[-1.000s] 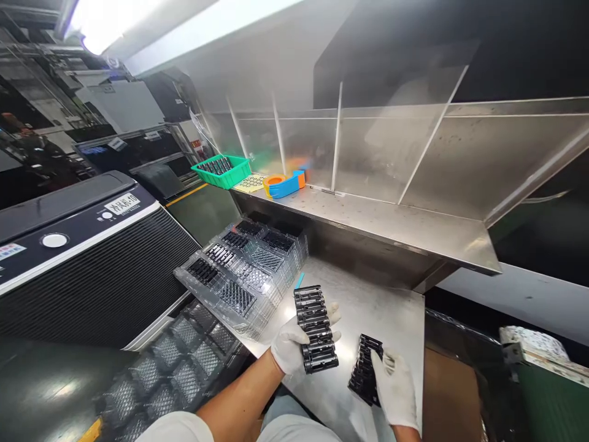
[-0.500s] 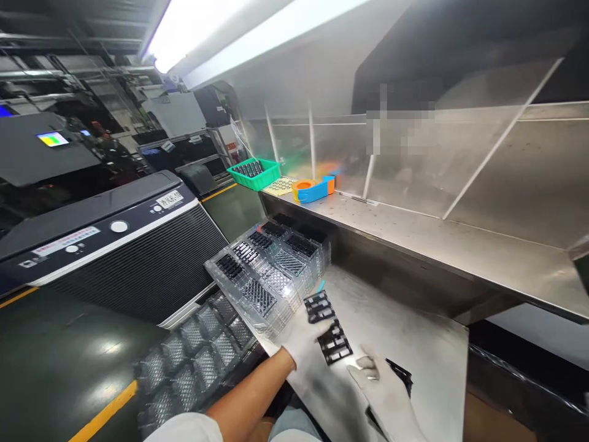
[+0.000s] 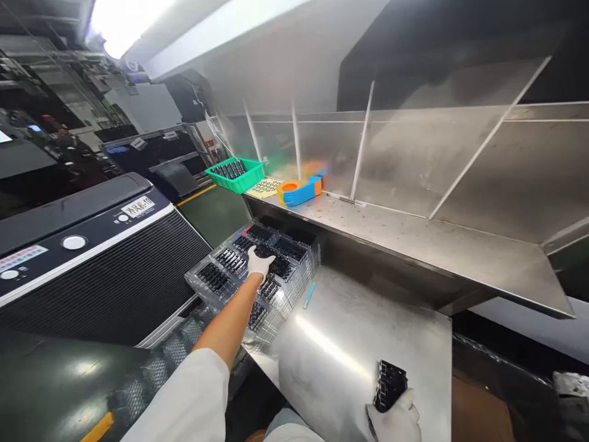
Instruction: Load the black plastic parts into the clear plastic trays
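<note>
The gloved left hand point(image 3: 259, 262) pressed, fingers curled, on a black part in the clear tray stack point(image 3: 251, 276) at frame centre-left, apparently seating it, while the right hand point(image 3: 394, 418) at bottom right gripped another black component point(image 3: 389, 384), likely next to be placed.

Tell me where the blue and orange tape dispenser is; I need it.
The tape dispenser sits at the left end of the upper steel shelf, just right of the green basket and a yellow sheet.
</note>
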Demonstrator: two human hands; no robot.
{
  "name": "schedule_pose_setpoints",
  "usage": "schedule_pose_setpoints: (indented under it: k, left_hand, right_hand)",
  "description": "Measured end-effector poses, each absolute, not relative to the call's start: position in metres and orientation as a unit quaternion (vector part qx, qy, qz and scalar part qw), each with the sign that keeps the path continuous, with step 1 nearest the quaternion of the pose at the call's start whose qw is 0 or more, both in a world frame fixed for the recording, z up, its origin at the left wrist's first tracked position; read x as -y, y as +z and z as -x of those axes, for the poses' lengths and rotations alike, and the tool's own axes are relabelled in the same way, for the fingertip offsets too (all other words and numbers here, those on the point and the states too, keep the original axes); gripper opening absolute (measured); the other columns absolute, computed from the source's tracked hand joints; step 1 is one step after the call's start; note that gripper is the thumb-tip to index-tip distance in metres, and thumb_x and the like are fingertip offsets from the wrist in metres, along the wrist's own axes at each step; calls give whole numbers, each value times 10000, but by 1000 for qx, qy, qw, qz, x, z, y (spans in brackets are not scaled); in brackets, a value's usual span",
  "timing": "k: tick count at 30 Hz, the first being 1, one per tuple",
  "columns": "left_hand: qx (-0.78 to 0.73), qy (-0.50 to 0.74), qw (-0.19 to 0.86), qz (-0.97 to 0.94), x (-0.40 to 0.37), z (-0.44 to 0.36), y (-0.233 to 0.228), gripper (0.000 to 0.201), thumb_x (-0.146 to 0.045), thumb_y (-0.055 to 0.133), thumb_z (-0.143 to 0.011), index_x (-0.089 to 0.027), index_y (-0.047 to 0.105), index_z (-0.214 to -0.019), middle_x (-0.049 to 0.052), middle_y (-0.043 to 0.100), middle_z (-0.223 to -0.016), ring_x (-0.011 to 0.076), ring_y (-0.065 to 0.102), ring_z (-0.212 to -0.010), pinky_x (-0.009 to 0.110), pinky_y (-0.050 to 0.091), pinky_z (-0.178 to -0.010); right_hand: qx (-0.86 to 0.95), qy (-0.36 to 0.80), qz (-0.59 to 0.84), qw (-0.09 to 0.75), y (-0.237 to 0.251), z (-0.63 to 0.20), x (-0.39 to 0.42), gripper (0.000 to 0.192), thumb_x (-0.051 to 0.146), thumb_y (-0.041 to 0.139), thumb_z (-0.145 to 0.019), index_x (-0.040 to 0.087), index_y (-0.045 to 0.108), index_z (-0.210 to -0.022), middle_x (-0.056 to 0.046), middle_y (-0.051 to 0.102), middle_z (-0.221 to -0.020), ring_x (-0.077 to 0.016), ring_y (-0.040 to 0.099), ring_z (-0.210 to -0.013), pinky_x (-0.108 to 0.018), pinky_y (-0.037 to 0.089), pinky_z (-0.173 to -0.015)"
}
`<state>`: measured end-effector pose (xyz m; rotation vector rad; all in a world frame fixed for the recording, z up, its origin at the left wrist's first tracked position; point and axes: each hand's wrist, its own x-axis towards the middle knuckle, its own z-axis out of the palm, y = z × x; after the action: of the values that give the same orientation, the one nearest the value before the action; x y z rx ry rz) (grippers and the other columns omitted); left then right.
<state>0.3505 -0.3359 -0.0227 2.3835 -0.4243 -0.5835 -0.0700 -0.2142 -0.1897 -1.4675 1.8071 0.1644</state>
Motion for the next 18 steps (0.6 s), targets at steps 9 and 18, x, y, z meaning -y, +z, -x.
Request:
schedule_pose_setpoints:
  k: [9,18]
  left_hand:
    - [249,-176,158,-939,340,-350,-14,249,-189,750,-799,-41,570,-888,258,412,-1390,516,226,-1397,661,142,-1155]
    - [298,-586,269,-705,289,-165,-43,555,-256,751,-767,-129,590,-1283,118,700,-1076,246,697,-827,392,578,-779]
  right_hand:
    - [-731,65,474,486,-141,86,259,692,559,580,-694,127,480,-1226,-230,628,-1109,-390,644,-1014,-480,516,-877]
    - [-644,-125,573,491,-50,49,275,645,409,661,-701,194,535,-1296,-96,677,-1121,-286,654,-1014,-374,528,-869]
